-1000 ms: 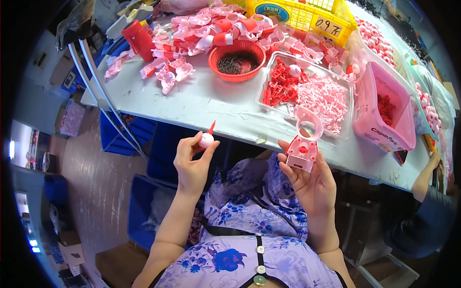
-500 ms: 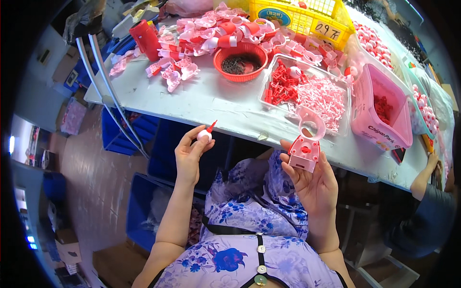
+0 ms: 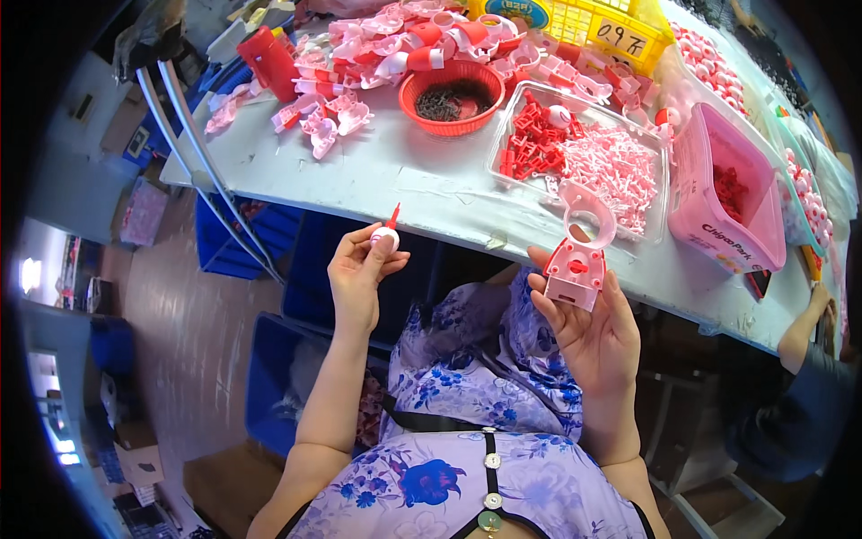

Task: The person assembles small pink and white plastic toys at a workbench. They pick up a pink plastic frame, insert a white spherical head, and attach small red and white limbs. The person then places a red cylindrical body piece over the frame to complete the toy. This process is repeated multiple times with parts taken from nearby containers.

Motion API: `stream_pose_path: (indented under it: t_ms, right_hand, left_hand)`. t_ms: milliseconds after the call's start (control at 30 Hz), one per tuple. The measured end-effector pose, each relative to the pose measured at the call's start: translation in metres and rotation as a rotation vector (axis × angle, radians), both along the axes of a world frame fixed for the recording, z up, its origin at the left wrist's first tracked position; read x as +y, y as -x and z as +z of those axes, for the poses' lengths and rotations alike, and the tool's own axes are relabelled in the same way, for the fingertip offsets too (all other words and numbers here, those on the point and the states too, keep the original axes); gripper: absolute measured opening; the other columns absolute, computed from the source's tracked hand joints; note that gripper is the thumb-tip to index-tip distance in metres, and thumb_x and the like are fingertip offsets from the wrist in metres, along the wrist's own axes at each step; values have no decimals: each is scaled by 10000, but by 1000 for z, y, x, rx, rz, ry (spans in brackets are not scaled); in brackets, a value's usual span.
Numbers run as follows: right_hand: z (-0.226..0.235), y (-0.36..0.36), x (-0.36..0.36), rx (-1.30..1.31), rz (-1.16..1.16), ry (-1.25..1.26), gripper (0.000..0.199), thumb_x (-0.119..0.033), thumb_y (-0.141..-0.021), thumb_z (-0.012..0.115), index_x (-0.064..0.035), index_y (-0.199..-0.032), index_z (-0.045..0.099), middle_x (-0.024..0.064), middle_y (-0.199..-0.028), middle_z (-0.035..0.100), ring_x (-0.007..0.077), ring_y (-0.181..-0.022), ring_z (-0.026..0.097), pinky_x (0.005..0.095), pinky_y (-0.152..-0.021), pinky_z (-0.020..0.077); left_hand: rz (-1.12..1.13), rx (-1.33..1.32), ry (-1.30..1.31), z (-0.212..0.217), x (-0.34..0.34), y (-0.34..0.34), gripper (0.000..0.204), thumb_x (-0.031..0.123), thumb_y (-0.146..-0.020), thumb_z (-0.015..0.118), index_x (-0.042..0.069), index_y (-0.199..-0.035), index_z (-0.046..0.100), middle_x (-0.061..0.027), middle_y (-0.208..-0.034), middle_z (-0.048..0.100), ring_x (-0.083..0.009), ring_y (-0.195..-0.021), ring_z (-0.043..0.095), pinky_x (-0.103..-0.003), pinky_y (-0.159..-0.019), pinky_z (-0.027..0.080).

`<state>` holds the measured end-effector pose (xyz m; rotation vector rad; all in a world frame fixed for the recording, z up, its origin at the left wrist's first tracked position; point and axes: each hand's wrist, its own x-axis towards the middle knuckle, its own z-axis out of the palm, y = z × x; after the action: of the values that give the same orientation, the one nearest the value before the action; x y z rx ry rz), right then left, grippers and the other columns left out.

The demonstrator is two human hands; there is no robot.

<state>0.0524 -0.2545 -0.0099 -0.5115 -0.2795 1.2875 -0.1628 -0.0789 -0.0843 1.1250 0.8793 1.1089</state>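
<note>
Between the fingertips of my left hand point(image 3: 364, 269) is a small white ball with a red stem point(image 3: 386, 234), its stem pointing up. My right hand point(image 3: 597, 337) holds a pink plastic toy housing point(image 3: 576, 269) with a ring at its top and red parts set inside it. The two hands are apart, just in front of the table edge. Beyond the right hand, a clear tray point(image 3: 503, 184) carries small red parts point(image 3: 536, 135) and pale pink pin-like parts point(image 3: 615, 175). A red basket point(image 3: 426, 124) with small dark pieces stands farther back.
Pink and red plastic parts point(image 3: 386, 45) are heaped at the back of the table point(image 3: 269, 171). A yellow crate point(image 3: 575, 36) stands behind them. To the right is a pink bin point(image 3: 709, 211), and beyond it another person's arm point(image 3: 802, 328). Blue bins point(image 3: 269, 377) sit below the table.
The red stem has turned more upright in my left fingers. My right hand still holds the pink housing, nearly unmoved. The whole view has shifted slightly.
</note>
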Motion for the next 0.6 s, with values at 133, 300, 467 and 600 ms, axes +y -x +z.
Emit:
stream_pose_path:
  t_ms: [133, 300, 467, 600]
  right_hand:
    - [1, 1, -3, 41, 15, -10, 513, -303, -1040, 279, 24, -1435, 267, 323, -1372, 409, 373, -1190, 542, 395, -1018, 476]
    - [-1, -1, -6, 0, -12, 4, 515, -301, -1040, 273, 28, -1435, 262, 324, -1383, 394, 376, -1201, 532, 398, -1025, 471]
    - [-3, -1, -7, -5, -12, -11, 511, -296, -1039, 271, 29, -1433, 265, 326, -1387, 387, 373, -1215, 520, 400, -1032, 464]
    - [-3, -1, -2, 51, -14, -38, 529, -290, -1039, 299, 43, -1445, 230, 378, -1392, 328, 408, -1211, 512, 419, -1014, 481]
  left_hand:
    - [-46, -74, 48, 1, 1, 14, 287, 157, -952, 590, -7, -1186, 562, -141, -1019, 648, -202, -877, 680, -273, -780, 577]
    - [30, 96, -150, 2, -5, 7, 319, 50, -897, 645, -14, -1194, 548, -117, -989, 607, -173, -860, 665, -266, -778, 574]
    - [63, 135, -197, 3, -7, -2, 300, 51, -878, 674, -37, -1136, 549, -115, -945, 593, -168, -792, 666, -264, -726, 581]
    - [77, 14, -87, 6, 7, -6, 281, 119, -899, 666, -37, -1108, 560, -128, -934, 635, -170, -758, 677, -259, -699, 586]
